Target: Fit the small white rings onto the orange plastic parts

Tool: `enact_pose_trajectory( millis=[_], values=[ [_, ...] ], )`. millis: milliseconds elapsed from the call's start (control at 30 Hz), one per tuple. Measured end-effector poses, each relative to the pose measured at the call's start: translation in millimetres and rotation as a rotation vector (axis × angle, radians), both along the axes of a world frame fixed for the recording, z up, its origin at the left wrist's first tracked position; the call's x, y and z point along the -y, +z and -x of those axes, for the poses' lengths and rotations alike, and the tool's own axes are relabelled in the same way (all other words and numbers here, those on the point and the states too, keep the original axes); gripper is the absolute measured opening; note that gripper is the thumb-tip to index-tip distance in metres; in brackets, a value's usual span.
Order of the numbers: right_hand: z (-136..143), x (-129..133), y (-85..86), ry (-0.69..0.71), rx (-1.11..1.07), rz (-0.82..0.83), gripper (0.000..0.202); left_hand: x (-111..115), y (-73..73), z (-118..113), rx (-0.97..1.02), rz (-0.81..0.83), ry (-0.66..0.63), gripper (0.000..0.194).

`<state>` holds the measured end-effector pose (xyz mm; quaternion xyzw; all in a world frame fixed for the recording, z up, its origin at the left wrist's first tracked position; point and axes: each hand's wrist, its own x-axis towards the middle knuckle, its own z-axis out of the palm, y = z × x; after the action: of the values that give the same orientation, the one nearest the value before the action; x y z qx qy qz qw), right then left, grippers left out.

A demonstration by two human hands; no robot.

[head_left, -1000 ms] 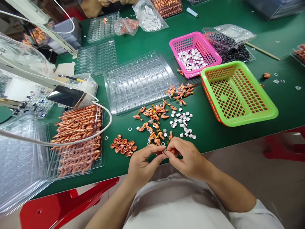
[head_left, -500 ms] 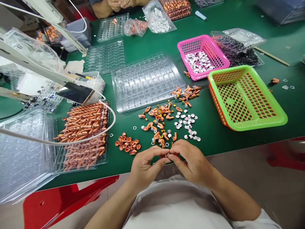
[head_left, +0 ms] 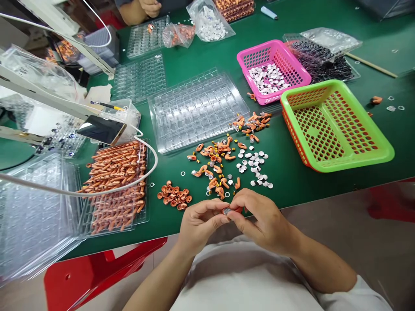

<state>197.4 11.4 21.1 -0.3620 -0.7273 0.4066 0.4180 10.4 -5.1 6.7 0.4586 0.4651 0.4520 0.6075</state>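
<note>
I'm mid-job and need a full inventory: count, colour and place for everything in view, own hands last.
Small part: one, orange and silvery, between fingertips
Curved pieces: many, orange, centre
Cups: many, copper, left of them
Loose discs: many, white, right of them
Pink basket: one, holding white discs
Green basket: one, right, atop a red one
Clear trays: several, left and centre
Black parts: many, upper right
Plastic bags: several, clear, far side and left
Phone: one, dark, left
Stick: one, tan, upper right
Table: one, green
Co-worker's hand: one, far side
Left hand, right hand: one each, near edge
</note>
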Motion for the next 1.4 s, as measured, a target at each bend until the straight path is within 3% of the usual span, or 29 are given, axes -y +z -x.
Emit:
enact_pose_trajectory(
  millis=[133, 267, 400, 500, 600, 800, 967, 1400],
  values=[
    [-2.5, 0.8, -1.2, -0.005, 0.058, 0.121, 0.006, -1.5, 2.6, 0.7, -0.228, -0.225, -0.012, 0.017],
    [-5.8, -0.5, -0.8, 0.007, 0.077, 0.267, 0.009, -3.9, 5.9, -1.6, -0.455, -0.529, -0.044, 0.028],
    [-7.4, -3.4, -1.4, 0.044, 0.044, 0.404, 0.009, -4.1, 8.5, -4.7, -0.593, -0.667, -0.054, 0.032],
    [-7.1, -3.8, -1.8, 0.032, 0.063, 0.419, 0.011, -3.9, 9.7, -5.9, -0.675, -0.732, -0.06, 0.032],
    [-7.2, -3.5, 0.3, 0.017, 0.103, 0.343, 0.011, -4.5, 9.9, -5.8, -0.686, -0.74, -0.059, 0.032],
    [-12.1, -8.3, 7.7, 0.056, 0.224, 0.249, 0.013, -7.3, 8.5, -3.1, -0.598, -0.541, -0.078, 0.02],
    [-14.8, -14.7, 10.0, 0.091, 0.298, 0.217, 0.012, -10.2, 9.6, -3.1, -0.588, -0.537, -0.105, 0.021],
    [-13.0, -23.3, 12.4, 0.105, 0.372, 0.347, 0.015, -12.7, 6.2, -4.5, -0.573, -0.604, -0.166, 0.032]
  ],
)
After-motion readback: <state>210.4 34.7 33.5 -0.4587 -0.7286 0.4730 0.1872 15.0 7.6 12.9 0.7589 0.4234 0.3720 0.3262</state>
